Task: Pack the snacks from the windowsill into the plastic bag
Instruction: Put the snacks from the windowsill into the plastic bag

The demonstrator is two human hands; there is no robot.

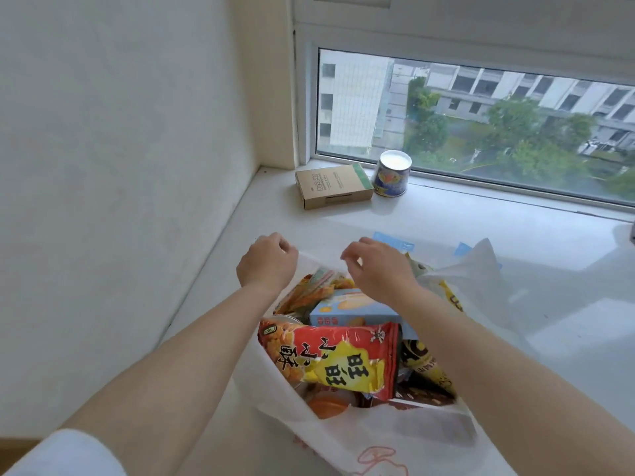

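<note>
windowsill (446, 228): broad white ledge under the window (481, 125), a plain wall on the left; it carries everything here.
plastic bag (360, 431): white and thin, standing open at the near edge of the windowsill, its mouth facing up and already crowded with snacks; the far rim is raised between the two hands.
red snack bag (330, 355): lies across the top of the load, long axis left to right.
blue box (354, 310): inside the bag, just behind the red snack bag.
cardboard box (333, 185): flat on the windowsill, well beyond the bag towards the glass, long axis roughly left to right, ahead of both hands and a little nearer the left.
can (391, 173): upright, just beside the cardboard box on its right, close to the window frame.
left hand (268, 262): fingers curled, pinching the far rim of the plastic bag.
right hand (378, 266): fingers bent at the same rim, apparently pinching it; contact is hard to confirm.
likely next: free one hand and reach forward for the cardboard box or can.
</note>
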